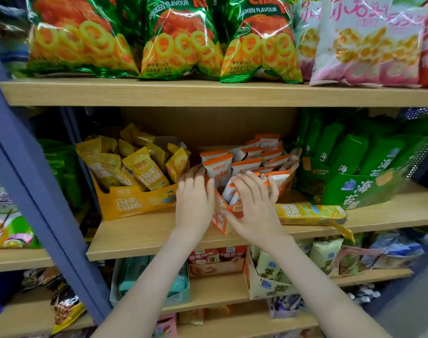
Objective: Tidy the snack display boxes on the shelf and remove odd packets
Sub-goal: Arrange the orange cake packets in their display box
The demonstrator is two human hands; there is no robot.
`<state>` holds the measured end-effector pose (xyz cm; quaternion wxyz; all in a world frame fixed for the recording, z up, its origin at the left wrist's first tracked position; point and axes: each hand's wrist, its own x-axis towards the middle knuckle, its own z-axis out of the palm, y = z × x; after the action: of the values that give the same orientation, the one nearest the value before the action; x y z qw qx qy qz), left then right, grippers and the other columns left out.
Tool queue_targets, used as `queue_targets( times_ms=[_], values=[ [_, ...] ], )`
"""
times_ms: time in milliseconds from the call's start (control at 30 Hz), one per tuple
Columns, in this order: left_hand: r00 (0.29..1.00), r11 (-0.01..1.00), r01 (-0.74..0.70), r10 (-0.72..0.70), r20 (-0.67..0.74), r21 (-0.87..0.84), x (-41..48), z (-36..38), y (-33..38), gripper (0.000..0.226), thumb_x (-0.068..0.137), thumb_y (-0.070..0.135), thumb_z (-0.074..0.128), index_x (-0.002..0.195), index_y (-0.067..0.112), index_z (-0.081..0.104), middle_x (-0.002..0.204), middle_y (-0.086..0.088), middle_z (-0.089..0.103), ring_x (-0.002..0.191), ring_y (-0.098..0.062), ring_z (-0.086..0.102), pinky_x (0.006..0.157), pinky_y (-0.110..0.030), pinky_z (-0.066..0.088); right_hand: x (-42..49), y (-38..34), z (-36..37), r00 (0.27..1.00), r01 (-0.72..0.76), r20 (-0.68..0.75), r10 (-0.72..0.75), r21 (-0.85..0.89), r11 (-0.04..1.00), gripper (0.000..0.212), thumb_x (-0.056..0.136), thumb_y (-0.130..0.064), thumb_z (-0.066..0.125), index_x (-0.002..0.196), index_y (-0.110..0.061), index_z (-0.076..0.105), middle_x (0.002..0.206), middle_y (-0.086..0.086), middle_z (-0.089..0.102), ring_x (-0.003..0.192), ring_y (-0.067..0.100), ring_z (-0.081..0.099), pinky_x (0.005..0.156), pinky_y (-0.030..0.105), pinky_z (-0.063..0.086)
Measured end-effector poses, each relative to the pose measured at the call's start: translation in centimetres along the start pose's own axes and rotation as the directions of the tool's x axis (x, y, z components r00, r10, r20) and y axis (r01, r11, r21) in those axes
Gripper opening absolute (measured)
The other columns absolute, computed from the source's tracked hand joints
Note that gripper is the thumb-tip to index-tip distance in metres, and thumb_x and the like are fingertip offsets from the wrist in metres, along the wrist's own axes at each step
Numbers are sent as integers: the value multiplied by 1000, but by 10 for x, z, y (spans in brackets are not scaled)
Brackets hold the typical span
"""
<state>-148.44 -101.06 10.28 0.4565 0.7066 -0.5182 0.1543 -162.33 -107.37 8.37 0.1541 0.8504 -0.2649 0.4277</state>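
Shelf [147, 230]: the middle board of the rack. We work at its front edge.
Yellow box [134, 203]: stands left of centre, just beside our left hand, its packets leaning every way.
Orange box [221, 223]: sits mid-board, between the yellow box and a green box [349, 191].
Risk: a front corner sits near the lip, so we judge a hard pull could drag it over or spill the upright orange packets [247, 164].
Axis: skewed, running front-left to back-right, with a corner rather than a face towards us.
Left hand [194, 203]: fingers straight, pressed flat on the box's left wall.
Right hand [254, 208]: thumb across the front wall, fingers curled over the rim, gripping it.
Loose yellow packet [310, 214]: lies flat along the edge beside our right hand. Swinging the box could knock it off.
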Motion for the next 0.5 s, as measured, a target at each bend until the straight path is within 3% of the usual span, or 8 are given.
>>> queue_targets(
  times_ms=[133, 267, 400, 500],
  values=[
    [994, 990, 106, -106, 0, -98, 6, -3, 6, 33, 94, 29, 61, 119, 7, 63, 126, -14, 55, 119, -32, 46, 99, -43, 41, 0, 1, 1, 1000, 14, -21, -14, 6, 1000, 69, 79, -43, 69, 134, -16, 38, 138, 0, 38, 136, 22, 34, 116, 48, 10],
    [957, 950, 291, -287, 50, -112, 17, -4, 15, 39, 88, 30, 65, 122, 10, 62, 132, -14, 49, 125, -33, 37, 107, -45, 33, 0, 1, 3, 1000, 19, -18, -18, 27, 999, 68, 78, -43, 67, 134, -16, 38, 138, 1, 38, 135, 23, 34, 116, 48, 10],
    [957, 953, 289, -288, 23, -90, 17, -2, 21, 32, 90, 24, 63, 118, 9, 64, 129, -14, 50, 122, -33, 38, 102, -39, 34, 0, 3, 4, 999, 28, -25, -27, 43, 999, 64, 80, -44, 63, 133, -16, 39, 137, 0, 39, 135, 22, 35, 115, 48, 10],
    [967, 937, 236, -252, -31, -257, 14, -6, 24, 18, 95, 25, 58, 107, 11, 61, 113, -10, 59, 110, -27, 51, 86, -31, 42, 0, 4, 5, 999, 34, -32, -32, 52, 998, 62, 82, -45, 60, 133, -17, 40, 137, 0, 40, 135, 22, 35, 116, 47, 10]
  ],
)
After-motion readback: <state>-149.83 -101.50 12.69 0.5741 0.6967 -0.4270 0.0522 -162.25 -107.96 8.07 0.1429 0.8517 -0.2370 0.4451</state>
